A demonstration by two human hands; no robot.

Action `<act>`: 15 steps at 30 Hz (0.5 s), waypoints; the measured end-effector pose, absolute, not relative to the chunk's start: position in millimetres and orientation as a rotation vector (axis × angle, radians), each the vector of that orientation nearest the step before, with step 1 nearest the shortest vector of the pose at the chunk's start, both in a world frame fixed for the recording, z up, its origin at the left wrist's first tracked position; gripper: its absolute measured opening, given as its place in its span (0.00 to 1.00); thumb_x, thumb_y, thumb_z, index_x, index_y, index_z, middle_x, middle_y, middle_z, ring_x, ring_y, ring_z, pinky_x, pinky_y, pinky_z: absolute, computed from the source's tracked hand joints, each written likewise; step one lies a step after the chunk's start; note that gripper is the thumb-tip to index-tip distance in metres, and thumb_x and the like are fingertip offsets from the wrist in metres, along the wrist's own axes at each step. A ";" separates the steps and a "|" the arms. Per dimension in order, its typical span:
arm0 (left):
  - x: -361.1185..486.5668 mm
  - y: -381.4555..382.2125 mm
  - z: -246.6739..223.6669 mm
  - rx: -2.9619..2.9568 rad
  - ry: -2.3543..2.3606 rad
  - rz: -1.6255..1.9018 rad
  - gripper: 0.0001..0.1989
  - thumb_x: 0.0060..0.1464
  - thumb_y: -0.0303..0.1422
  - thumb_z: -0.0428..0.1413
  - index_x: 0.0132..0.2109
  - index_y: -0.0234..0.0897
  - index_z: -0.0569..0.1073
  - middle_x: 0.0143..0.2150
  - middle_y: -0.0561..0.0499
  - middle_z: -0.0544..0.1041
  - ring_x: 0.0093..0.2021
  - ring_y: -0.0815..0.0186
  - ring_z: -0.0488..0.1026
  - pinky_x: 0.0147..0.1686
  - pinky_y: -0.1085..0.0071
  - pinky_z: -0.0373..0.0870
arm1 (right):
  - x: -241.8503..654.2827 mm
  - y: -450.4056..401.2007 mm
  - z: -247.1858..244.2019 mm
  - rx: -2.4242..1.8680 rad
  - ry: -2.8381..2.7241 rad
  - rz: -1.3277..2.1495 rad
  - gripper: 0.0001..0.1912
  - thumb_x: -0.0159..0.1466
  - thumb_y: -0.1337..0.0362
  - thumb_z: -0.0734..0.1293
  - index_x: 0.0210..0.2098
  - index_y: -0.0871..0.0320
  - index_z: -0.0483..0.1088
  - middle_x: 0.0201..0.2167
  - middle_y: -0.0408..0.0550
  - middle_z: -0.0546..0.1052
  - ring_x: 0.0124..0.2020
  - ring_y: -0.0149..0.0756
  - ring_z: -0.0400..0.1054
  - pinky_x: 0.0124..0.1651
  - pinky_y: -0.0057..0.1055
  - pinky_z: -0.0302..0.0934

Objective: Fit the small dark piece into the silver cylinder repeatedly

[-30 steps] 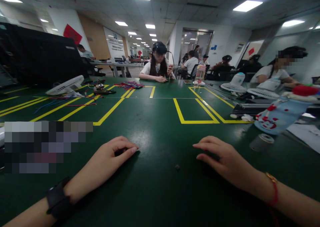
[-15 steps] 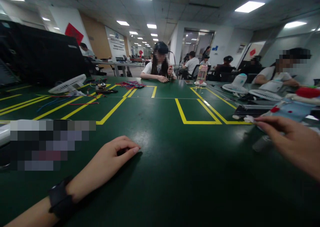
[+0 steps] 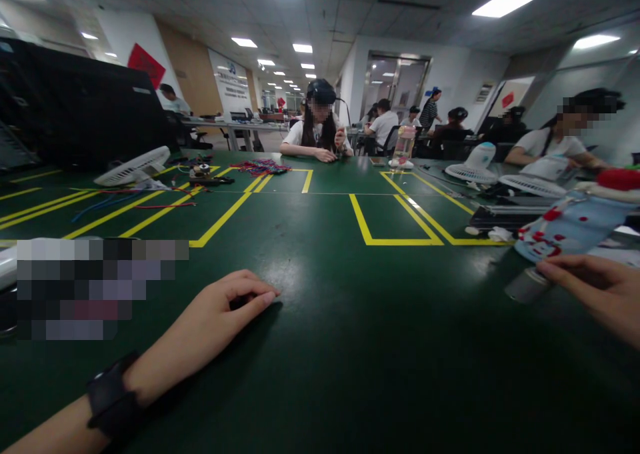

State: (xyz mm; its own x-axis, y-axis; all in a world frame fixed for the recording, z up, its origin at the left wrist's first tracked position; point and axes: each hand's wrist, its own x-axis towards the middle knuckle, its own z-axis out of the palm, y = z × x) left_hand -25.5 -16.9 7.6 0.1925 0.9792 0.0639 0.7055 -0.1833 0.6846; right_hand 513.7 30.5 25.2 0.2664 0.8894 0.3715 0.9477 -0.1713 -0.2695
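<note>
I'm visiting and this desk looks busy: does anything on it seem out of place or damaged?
A white fan on the left lies tipped over, with loose blue wires strewn beside it. A tangled wire heap sits nearby. On the right, a crumpled white scrap looks like litter. No spill shows.

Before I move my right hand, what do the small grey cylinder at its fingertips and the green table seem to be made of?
Grey cylinder: probably metal, dull finish, judging by its even grey side and paler top edge; plastic is possible.
Green table: smooth, semi-gloss top, as the soft patch of reflected light shows; laminate or rubber, I cannot tell.
</note>
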 end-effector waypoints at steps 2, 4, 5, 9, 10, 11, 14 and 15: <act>-26.1 -17.3 6.8 1.950 1.569 0.693 0.12 0.58 0.45 0.52 0.39 0.46 0.76 0.44 0.53 0.75 0.45 0.60 0.72 0.46 0.64 0.67 | 498.0 23.7 37.3 -2.156 -1.604 -0.012 0.23 0.55 0.41 0.63 0.38 0.51 0.74 0.33 0.54 0.76 0.25 0.34 0.67 0.29 0.37 0.58; -26.9 -17.5 6.3 1.940 1.569 0.689 0.12 0.58 0.45 0.52 0.40 0.46 0.77 0.44 0.52 0.75 0.45 0.60 0.72 0.46 0.64 0.67 | 488.8 20.5 43.4 -2.154 -1.527 0.071 0.19 0.53 0.44 0.67 0.35 0.51 0.75 0.33 0.55 0.76 0.28 0.37 0.69 0.31 0.38 0.59; -27.2 -17.5 6.3 1.938 1.568 0.688 0.12 0.58 0.45 0.52 0.40 0.47 0.77 0.45 0.52 0.75 0.46 0.60 0.72 0.46 0.64 0.67 | 486.7 20.2 43.9 -2.138 -1.491 0.098 0.18 0.52 0.46 0.68 0.34 0.51 0.75 0.34 0.56 0.77 0.29 0.39 0.69 0.31 0.39 0.59; -28.0 -16.5 7.4 1.950 1.558 0.684 0.12 0.58 0.45 0.52 0.40 0.47 0.77 0.44 0.53 0.75 0.45 0.60 0.72 0.46 0.65 0.67 | 490.1 21.9 34.4 -1.905 -1.280 0.487 0.14 0.52 0.53 0.70 0.36 0.50 0.76 0.43 0.56 0.76 0.40 0.44 0.71 0.37 0.39 0.63; -28.2 -16.2 7.6 1.955 1.555 0.685 0.12 0.58 0.45 0.52 0.40 0.47 0.77 0.44 0.53 0.75 0.45 0.61 0.72 0.46 0.65 0.68 | 492.6 21.6 31.4 -1.820 -1.247 0.598 0.15 0.52 0.55 0.69 0.39 0.48 0.75 0.46 0.55 0.74 0.43 0.44 0.71 0.39 0.38 0.64; -28.2 -16.0 7.8 1.958 1.553 0.686 0.12 0.58 0.45 0.52 0.40 0.48 0.77 0.44 0.53 0.75 0.45 0.61 0.72 0.46 0.66 0.68 | 495.1 20.8 29.1 -1.780 -1.245 0.661 0.17 0.53 0.55 0.68 0.43 0.46 0.74 0.49 0.54 0.73 0.44 0.43 0.71 0.40 0.38 0.65; -27.4 -16.0 7.7 1.960 1.554 0.682 0.12 0.58 0.45 0.52 0.40 0.47 0.77 0.44 0.53 0.75 0.45 0.61 0.73 0.45 0.66 0.68 | 498.1 16.0 26.9 -2.047 -1.387 0.513 0.28 0.52 0.48 0.69 0.53 0.42 0.68 0.46 0.54 0.74 0.38 0.43 0.72 0.37 0.40 0.64; -26.8 -16.2 7.5 1.959 1.561 0.683 0.12 0.58 0.45 0.52 0.40 0.47 0.77 0.44 0.53 0.75 0.45 0.61 0.73 0.45 0.66 0.68 | 495.8 14.3 27.3 -2.168 -1.435 0.419 0.31 0.52 0.46 0.69 0.54 0.43 0.67 0.43 0.55 0.75 0.35 0.42 0.72 0.36 0.40 0.64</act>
